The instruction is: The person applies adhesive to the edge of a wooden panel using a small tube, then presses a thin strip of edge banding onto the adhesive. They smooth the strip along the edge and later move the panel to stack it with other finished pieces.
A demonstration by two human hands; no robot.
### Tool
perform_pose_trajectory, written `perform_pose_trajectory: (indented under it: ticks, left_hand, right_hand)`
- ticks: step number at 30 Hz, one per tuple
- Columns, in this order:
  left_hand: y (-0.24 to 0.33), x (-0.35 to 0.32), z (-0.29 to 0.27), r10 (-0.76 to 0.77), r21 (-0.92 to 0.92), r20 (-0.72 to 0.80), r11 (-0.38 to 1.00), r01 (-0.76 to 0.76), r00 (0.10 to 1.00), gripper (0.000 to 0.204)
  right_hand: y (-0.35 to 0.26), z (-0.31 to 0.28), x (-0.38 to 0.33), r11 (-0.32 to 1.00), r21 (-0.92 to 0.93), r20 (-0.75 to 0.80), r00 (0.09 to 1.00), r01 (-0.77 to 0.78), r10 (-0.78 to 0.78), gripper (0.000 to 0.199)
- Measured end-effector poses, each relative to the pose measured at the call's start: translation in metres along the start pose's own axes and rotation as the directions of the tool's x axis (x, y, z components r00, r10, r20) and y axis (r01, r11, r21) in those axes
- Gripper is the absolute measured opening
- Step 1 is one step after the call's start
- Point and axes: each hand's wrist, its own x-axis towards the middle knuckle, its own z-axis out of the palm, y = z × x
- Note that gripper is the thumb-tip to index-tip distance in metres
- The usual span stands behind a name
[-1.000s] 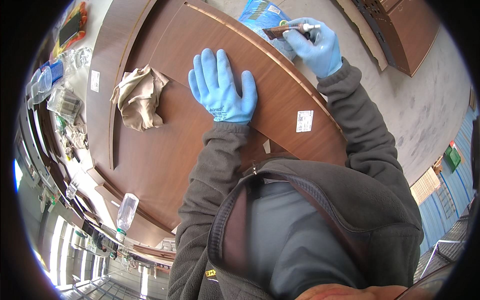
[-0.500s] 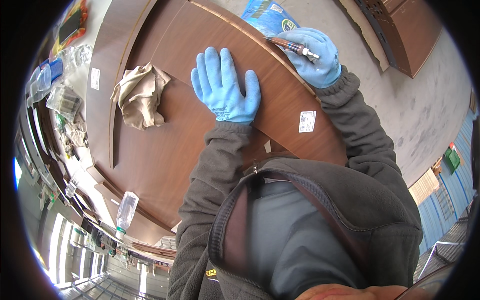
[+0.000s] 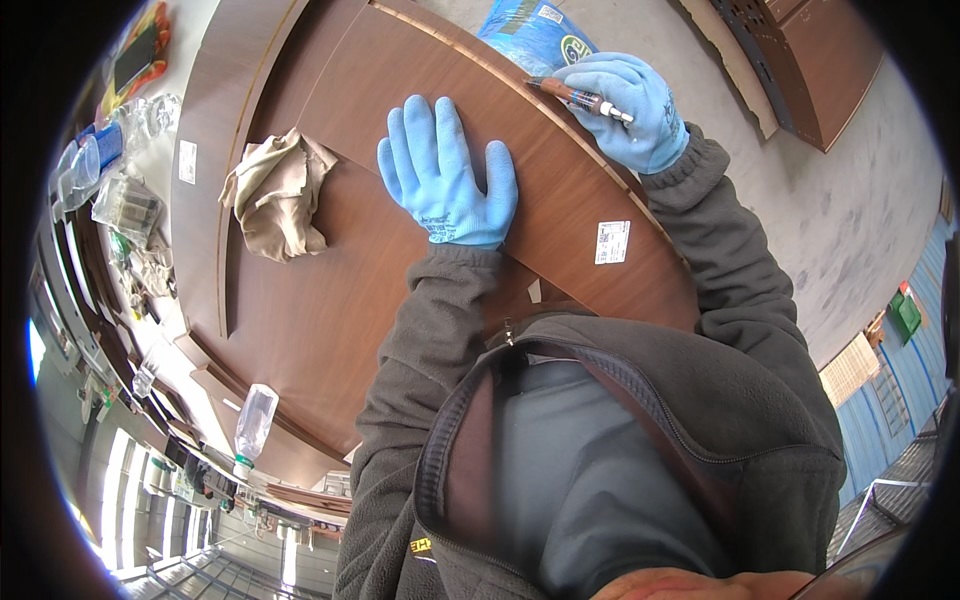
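Observation:
My left hand (image 3: 445,180), in a light blue glove, lies flat on a brown wood-grain panel (image 3: 350,290) with its fingers spread. Over the panel's right edge, my right hand (image 3: 632,115), gloved alike, closes on a brown marker pen (image 3: 580,97). The pen's dark tip points left, close to the light strip along the edge; whether it touches cannot be made out. A crumpled beige cloth (image 3: 280,195) rests on the panel to the left of my left hand. Below my right hand a white label (image 3: 612,242) is stuck to the panel.
Beyond the panel's right edge a blue plastic bag (image 3: 535,35) lies on the grey floor (image 3: 810,220). More brown panels (image 3: 825,70) stand at the far right. Clear plastic containers (image 3: 85,170) sit at the far left, and a clear bottle (image 3: 256,425) is at the lower left.
My right hand and the pen have shifted slightly, and the pen has rolled or turned a little, its tip still at the edge. My left hand stays flat on the panel.

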Motion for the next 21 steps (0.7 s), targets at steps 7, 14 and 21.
perform_pose_trajectory:
  ticks: [7, 14, 21]
  left_hand:
    - [0.002, -0.001, -0.001, -0.041, -0.016, -0.005, 0.999, 0.041, 0.999, 0.063]
    - [0.000, -0.002, 0.001, -0.007, 0.005, 0.004, 1.000, 0.007, 1.000, 0.068]
    - [0.000, -0.001, 0.000, -0.005, -0.004, 0.000, 1.000, 0.005, 1.000, 0.067]
  right_hand:
    - [0.003, -0.006, 0.004, 0.999, -0.011, 0.058, 0.997, 0.044, -0.043, 0.025]
    - [0.006, -0.015, 0.006, 0.998, -0.043, 0.140, 0.990, 0.035, -0.029, 0.020]
    - [0.008, -0.017, -0.002, 0.998, -0.055, 0.168, 0.986, -0.007, 0.016, 0.032]
